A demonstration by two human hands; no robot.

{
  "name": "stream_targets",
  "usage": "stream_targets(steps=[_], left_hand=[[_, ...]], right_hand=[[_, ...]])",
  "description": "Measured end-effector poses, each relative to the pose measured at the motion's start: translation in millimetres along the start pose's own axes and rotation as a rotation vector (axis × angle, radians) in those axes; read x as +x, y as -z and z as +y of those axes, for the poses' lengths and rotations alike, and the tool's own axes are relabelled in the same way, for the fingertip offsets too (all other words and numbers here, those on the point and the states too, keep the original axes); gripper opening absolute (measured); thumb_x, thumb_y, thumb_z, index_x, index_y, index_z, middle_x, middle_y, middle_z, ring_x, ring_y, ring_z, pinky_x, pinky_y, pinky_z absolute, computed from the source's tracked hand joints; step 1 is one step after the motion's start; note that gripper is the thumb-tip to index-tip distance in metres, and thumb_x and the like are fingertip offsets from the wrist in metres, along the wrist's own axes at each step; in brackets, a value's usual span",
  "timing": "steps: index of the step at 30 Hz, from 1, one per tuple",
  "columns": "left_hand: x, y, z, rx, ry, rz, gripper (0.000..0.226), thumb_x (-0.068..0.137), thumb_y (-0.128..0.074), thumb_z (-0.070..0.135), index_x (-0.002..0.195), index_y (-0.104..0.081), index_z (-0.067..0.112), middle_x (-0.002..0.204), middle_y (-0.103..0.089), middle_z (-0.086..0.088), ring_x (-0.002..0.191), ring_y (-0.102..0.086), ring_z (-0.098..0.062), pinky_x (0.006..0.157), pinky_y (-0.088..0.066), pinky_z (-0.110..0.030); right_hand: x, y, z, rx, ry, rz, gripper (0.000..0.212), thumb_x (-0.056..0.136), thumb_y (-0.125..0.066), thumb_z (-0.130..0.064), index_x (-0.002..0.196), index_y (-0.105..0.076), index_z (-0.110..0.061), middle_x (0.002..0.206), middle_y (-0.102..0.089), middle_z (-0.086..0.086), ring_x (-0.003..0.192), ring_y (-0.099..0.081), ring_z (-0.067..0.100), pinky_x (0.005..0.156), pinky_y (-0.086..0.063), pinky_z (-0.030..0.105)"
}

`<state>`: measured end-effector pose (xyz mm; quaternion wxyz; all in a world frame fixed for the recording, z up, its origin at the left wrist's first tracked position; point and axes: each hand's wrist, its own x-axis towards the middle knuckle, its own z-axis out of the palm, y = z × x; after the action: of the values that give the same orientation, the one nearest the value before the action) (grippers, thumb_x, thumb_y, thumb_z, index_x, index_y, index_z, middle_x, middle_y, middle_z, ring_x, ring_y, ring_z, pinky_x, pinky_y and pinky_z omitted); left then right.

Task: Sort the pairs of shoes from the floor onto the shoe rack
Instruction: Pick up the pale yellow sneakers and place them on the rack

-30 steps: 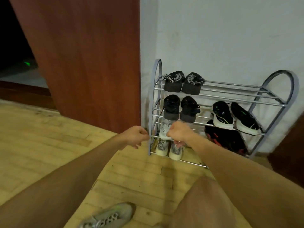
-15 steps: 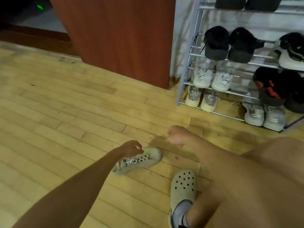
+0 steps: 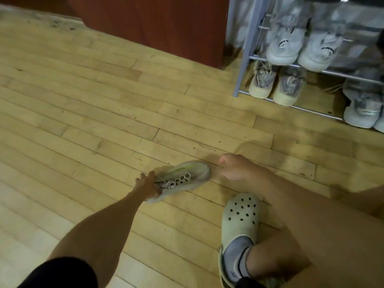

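Grey-beige mesh sneaker with white laces (image 3: 182, 177) lies alone on the pale wooden plank floor (image 3: 83, 113). The left hand (image 3: 146, 187) touches its heel end; whether it is gripping is unclear. The right hand (image 3: 234, 169), fingers curled and empty, sits just beside the toe. Far right, a silver metal-tube shoe rack (image 3: 242, 59) holds a chunky pale grey pair (image 3: 284, 44) above a beige-soled knit pair (image 3: 262, 80).
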<state>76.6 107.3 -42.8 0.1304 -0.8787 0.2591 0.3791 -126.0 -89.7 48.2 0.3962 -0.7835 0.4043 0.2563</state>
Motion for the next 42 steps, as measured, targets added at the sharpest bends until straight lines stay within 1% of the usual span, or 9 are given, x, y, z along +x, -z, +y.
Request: stream_targets(steps=[8, 12, 16, 20, 23, 27, 30, 37, 42], left_hand=[[-21.1, 11.4, -2.6, -0.071, -0.016, -0.008, 0.058, 0.074, -0.078, 0.032, 0.126, -0.059, 0.014, 0.122, -0.06, -0.009, 0.112, -0.058, -0.027, 0.091, -0.053, -0.037], [-51.4, 39.7, 16.6, -0.351, -0.056, -0.005, 0.059, 0.074, -0.08, 0.028, 0.127, -0.056, 0.016, 0.108, -0.061, -0.011, 0.084, -0.066, -0.028, 0.07, -0.06, -0.038], [-83.2, 77.1, 46.9, -0.741, -0.21, 0.038, 0.059, 0.076, -0.078, 0.025, 0.127, -0.05, 0.015, 0.118, -0.062, -0.01, 0.09, -0.067, -0.028, 0.068, -0.061, -0.041], [-123.3, 122.0, 86.6, -0.886, -0.408, 0.032, 0.055, 0.078, -0.077, 0.03, 0.124, -0.055, 0.009, 0.115, -0.068, -0.015, 0.081, -0.069, -0.025, 0.061, -0.061, -0.033], [-159.0, 147.6, 117.5, -0.917, -0.536, 0.074, 0.051, 0.08, -0.075, 0.029, 0.122, -0.057, 0.008, 0.111, -0.069, -0.015, 0.081, -0.067, -0.024, 0.066, -0.06, -0.035], [-208.9, 173.4, 163.1, -0.915, -0.687, 0.106, 0.042, 0.082, -0.072, 0.029, 0.117, -0.061, 0.009, 0.108, -0.071, -0.015, 0.087, -0.069, -0.028, 0.072, -0.06, -0.036], [-248.1, 190.7, 200.4, -0.902, -0.792, 0.138, 0.033, 0.085, -0.07, 0.027, 0.114, -0.065, 0.013, 0.107, -0.072, -0.012, 0.095, -0.07, -0.031, 0.075, -0.06, -0.038], [-326.0, 213.0, 285.2, -0.782, -0.88, 0.095, 0.026, 0.083, -0.072, 0.023, 0.106, -0.069, 0.011, 0.094, -0.075, -0.005, 0.077, -0.073, -0.016, 0.061, -0.059, -0.027], [-358.0, 185.6, 356.4, -0.679, -0.902, 0.018, 0.025, 0.082, -0.073, 0.017, 0.103, -0.069, 0.003, 0.091, -0.074, -0.009, 0.071, -0.071, -0.02, 0.05, -0.056, -0.025]], right_hand=[[-16.4, 3.7, -9.1, -0.059, -0.003, 0.007, 0.036, 0.094, -0.046, -0.015, 0.128, -0.054, -0.01, 0.125, -0.059, 0.011, 0.111, -0.058, 0.026, 0.093, -0.05, 0.036], [-33.6, 9.7, -19.7, -0.027, -0.007, 0.051, 0.028, 0.095, -0.05, -0.02, 0.119, -0.06, -0.008, 0.111, -0.064, 0.011, 0.1, -0.064, 0.025, 0.082, -0.051, 0.034], [-56.6, 29.7, -30.4, 0.033, 0.003, 0.07, 0.032, 0.094, -0.052, -0.028, 0.119, -0.06, -0.01, 0.116, -0.062, 0.009, 0.094, -0.062, 0.025, 0.074, -0.053, 0.031], [-91.0, 62.0, -39.6, 0.141, 0.049, 0.198, 0.041, 0.093, -0.054, -0.041, 0.119, -0.058, -0.009, 0.114, -0.06, 0.007, 0.098, -0.059, 0.025, 0.085, -0.052, 0.035], [-119.6, 95.8, -38.8, 0.186, 0.091, 0.305, 0.04, 0.092, -0.052, -0.049, 0.102, -0.058, -0.01, 0.1, -0.061, 0.006, 0.086, -0.058, 0.022, 0.073, -0.049, 0.032], [-165.6, 141.5, -23.9, 0.313, 0.228, 0.463, 0.039, 0.092, -0.058, -0.039, 0.117, -0.061, -0.009, 0.112, -0.066, 0.004, 0.096, -0.064, 0.023, 0.084, -0.054, 0.036], [-195.0, 169.4, -0.2, 0.402, 0.277, 0.606, 0.037, 0.088, -0.066, -0.033, 0.117, -0.061, -0.011, 0.105, -0.064, 0.001, 0.092, -0.061, 0.019, 0.073, -0.05, 0.029], [-267.7, 219.1, 82.1, 0.636, 0.376, 0.647, 0.033, 0.091, -0.065, -0.027, 0.121, -0.066, -0.012, 0.113, -0.071, 0.002, 0.105, -0.066, 0.022, 0.096, -0.053, 0.038], [-309.7, 226.5, 177.9, 0.662, 0.228, 0.66, 0.034, 0.095, -0.056, -0.035, 0.117, -0.066, -0.01, 0.095, -0.067, -0.001, 0.087, -0.066, 0.016, 0.089, -0.054, 0.036]])
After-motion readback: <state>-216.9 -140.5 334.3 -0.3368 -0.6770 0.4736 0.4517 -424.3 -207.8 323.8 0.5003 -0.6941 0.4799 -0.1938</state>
